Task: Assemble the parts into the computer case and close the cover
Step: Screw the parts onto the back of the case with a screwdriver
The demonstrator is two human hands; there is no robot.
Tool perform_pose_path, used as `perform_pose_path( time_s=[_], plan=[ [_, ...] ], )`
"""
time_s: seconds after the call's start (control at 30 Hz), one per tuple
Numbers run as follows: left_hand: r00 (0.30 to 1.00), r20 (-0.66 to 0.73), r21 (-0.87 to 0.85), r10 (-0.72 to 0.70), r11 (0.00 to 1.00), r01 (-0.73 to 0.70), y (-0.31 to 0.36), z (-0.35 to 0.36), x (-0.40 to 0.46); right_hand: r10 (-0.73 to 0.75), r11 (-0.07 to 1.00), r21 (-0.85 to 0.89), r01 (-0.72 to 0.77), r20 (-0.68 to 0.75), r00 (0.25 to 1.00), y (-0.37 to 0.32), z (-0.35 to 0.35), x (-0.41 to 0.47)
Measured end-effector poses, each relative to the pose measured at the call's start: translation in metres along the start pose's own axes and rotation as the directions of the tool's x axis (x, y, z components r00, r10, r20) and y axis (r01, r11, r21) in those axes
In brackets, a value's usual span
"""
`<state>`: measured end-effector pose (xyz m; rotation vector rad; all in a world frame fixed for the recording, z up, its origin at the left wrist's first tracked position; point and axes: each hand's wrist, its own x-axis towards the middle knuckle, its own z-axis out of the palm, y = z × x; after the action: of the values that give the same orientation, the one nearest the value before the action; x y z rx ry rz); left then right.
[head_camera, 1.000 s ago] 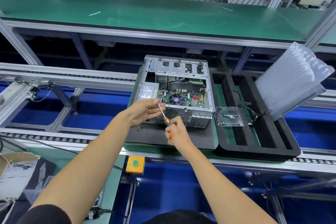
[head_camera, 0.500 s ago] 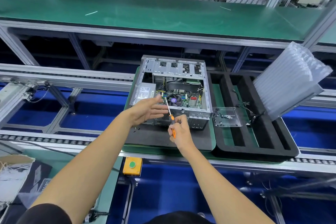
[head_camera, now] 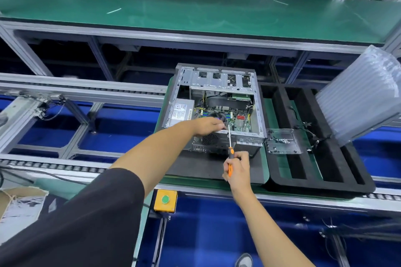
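A long green bench [head_camera: 195, 15] runs across the far side, on grey aluminium framing; its ends run out of view. Above it, racks and brown boxes are cut off by the top edge and blurred. Nearer, a roller conveyor [head_camera: 65, 91] crosses the scene over blue panels, with a second rail close to the person.

On the conveyor lies a green pallet [head_camera: 217, 184], mostly covered. A dark mat [head_camera: 195, 169] lies on its left part and a black foam tray [head_camera: 325, 180] with long slots on its right. A clear air-cushion pack [head_camera: 360, 97] leans up from the tray's far right corner, hiding that corner; loose cables lie in the tray beside it.

The case [head_camera: 217, 78] stands on the mat, open side up, cover off. Inside are a silver power supply [head_camera: 181, 110] at left and a green board [head_camera: 236, 119]; the fan on the board is mostly hidden by the left hand [head_camera: 206, 124]. That hand reaches over the case's near wall, fingers curled downward inside; whether they grip anything cannot be told, since the tips are blurred and hidden.

Just right of the case, a clear dish [head_camera: 282, 141] holds small dark screws, too small to count.

The right hand [head_camera: 237, 169] grips the orange handle of a screwdriver [head_camera: 230, 151], fingers wrapped round it. The shaft points up to the case's near top edge; the tip is too fine to make out.

A yellow box with a green button [head_camera: 165, 200] sits on the near rail. A cardboard box [head_camera: 19, 208] is cut off at the lower left.
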<state>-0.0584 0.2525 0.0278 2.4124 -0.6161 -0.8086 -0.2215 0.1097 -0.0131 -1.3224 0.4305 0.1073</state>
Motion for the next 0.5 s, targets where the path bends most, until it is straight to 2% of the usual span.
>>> perform_pose_path(
  time_s=[0.13,0.4,0.5],
  plan=[
    [0.999,0.034,0.074,0.03,0.997,-0.032,-0.015,-0.008,0.001,-0.015,1.0,0.017,0.015,-0.012,1.0,0.009,0.001,-0.002],
    [0.972,-0.227,0.131,0.06,0.991,-0.031,-0.041,-0.007,0.005,-0.049,0.999,-0.006,0.049,-0.041,0.998,0.024,0.004,-0.004],
    [0.955,-0.271,0.164,0.117,0.984,-0.074,-0.045,0.0,0.008,-0.065,0.998,-0.019,0.064,-0.034,0.997,0.032,0.002,-0.008]
  ],
)
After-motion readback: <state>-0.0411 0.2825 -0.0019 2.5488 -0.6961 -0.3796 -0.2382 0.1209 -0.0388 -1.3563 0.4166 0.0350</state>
